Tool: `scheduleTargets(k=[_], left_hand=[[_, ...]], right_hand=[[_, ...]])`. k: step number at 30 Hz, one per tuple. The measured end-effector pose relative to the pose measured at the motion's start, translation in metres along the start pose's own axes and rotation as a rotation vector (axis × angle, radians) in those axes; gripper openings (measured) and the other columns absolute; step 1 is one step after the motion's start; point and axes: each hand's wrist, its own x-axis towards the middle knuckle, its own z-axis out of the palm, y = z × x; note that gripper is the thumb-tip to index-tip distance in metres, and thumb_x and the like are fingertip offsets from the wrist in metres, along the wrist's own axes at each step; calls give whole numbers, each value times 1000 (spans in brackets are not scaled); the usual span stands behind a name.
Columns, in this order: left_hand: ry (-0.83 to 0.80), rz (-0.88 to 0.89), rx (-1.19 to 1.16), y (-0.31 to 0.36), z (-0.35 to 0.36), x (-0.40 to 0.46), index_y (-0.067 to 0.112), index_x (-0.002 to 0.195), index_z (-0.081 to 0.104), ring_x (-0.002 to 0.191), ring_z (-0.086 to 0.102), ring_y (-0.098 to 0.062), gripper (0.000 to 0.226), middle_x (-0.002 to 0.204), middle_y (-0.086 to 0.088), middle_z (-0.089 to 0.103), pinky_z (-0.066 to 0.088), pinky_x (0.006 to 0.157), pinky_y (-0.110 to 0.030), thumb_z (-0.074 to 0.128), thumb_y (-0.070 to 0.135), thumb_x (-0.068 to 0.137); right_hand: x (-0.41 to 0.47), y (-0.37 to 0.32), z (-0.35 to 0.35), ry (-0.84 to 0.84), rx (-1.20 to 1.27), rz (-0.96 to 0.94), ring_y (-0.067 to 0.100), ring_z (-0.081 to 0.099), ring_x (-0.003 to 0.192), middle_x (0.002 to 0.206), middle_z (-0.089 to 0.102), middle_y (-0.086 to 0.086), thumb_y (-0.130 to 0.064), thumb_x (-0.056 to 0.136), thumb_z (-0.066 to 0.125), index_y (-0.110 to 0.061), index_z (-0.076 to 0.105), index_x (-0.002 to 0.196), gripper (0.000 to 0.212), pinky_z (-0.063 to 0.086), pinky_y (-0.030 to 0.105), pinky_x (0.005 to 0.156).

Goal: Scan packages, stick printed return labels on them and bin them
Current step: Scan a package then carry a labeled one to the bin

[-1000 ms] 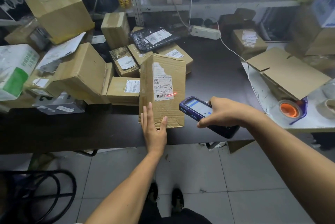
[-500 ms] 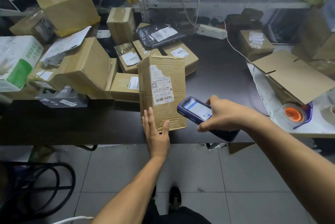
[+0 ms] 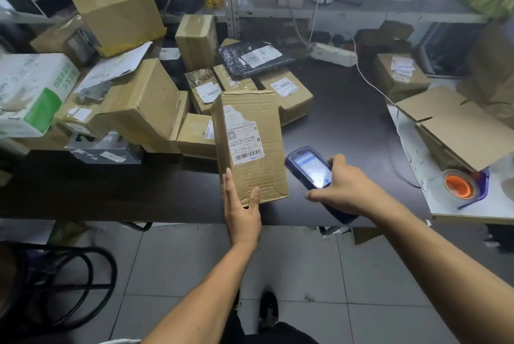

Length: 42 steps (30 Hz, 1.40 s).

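Dark worktable (image 3: 347,121), person standing at its near edge. Left hand (image 3: 241,211) flat against the near lower corner of a tall cardboard package (image 3: 250,146), thumb on its front face; the package stands tilted, torn shipping label (image 3: 244,143) with barcode facing up. Right hand (image 3: 347,190) grips a blue handheld scanner (image 3: 311,168), screen lit, just right of the package. More cartons (image 3: 144,110) piled behind and left. Orange-cored tape roll (image 3: 459,185) far right.

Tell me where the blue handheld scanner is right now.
The blue handheld scanner is in the right hand, just right of the tall cardboard box, over the dark table's front edge.
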Motion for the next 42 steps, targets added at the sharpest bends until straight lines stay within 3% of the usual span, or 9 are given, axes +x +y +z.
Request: scheduleTargets(k=[4, 9, 16, 20, 24, 27, 33, 38, 42], left_hand=[[-39, -16, 11, 6, -8, 2, 63, 145, 13, 140, 42, -22, 78, 156, -1, 39, 39, 113, -44, 65, 35, 93], [-96, -10, -5, 12, -19, -2, 53, 144, 24, 125, 56, -9, 73, 144, 4, 54, 42, 103, -13, 68, 24, 93], [-204, -102, -29, 24, -15, -7, 38, 148, 38, 106, 57, 12, 64, 127, 19, 60, 40, 93, -2, 67, 22, 94], [-154, -226, -103, 22, -8, -8, 32, 147, 42, 115, 59, -3, 57, 123, 18, 60, 43, 99, -18, 64, 19, 96], [-134, -285, -126, 19, -3, -4, 32, 146, 44, 116, 59, -1, 55, 121, 20, 62, 46, 104, -28, 63, 21, 96], [-121, -293, -127, 27, 3, 7, 29, 148, 43, 118, 57, -4, 55, 124, 17, 61, 45, 103, -26, 62, 20, 97], [-169, -295, -112, 39, 10, 26, 30, 149, 40, 114, 53, -4, 54, 119, 18, 57, 42, 98, -23, 59, 22, 99], [-271, -284, -67, 35, 8, 48, 30, 149, 38, 122, 53, -9, 57, 135, 10, 57, 43, 106, -31, 61, 27, 97], [-375, -229, 17, 34, 0, 64, 30, 145, 40, 119, 56, -11, 57, 130, 9, 61, 45, 99, -29, 65, 30, 94]], right_hand=[[23, 17, 21, 144, 244, 158, 26, 56, 89, 104, 55, 7, -36, 76, 77, -14, 36, 110, 58, 48, 35, 69], [45, 38, 53, 132, 340, 245, 26, 53, 90, 107, 54, 7, -34, 77, 77, -11, 37, 113, 59, 41, 33, 69], [58, 51, 74, 114, 400, 294, 26, 50, 91, 108, 52, 7, -37, 79, 76, -4, 37, 128, 71, 41, 32, 71], [66, 56, 83, 149, 416, 300, 32, 56, 102, 122, 57, 15, -38, 77, 77, -2, 36, 130, 76, 43, 33, 76], [73, 55, 94, 170, 416, 281, 34, 58, 104, 117, 58, 12, -36, 76, 77, -6, 38, 122, 68, 45, 34, 76], [79, 48, 104, 190, 436, 277, 34, 55, 107, 113, 58, 12, -35, 72, 77, -11, 36, 112, 62, 49, 38, 81], [100, 39, 114, 275, 375, 300, 38, 36, 128, 135, 43, 20, -31, 78, 76, 2, 36, 131, 75, 39, 45, 100], [112, 37, 121, 297, 332, 362, 40, 36, 127, 137, 43, 22, -34, 81, 74, 4, 36, 132, 74, 36, 46, 102], [116, 37, 129, 338, 296, 389, 40, 36, 126, 137, 44, 22, -38, 81, 73, 4, 34, 136, 80, 37, 47, 102]])
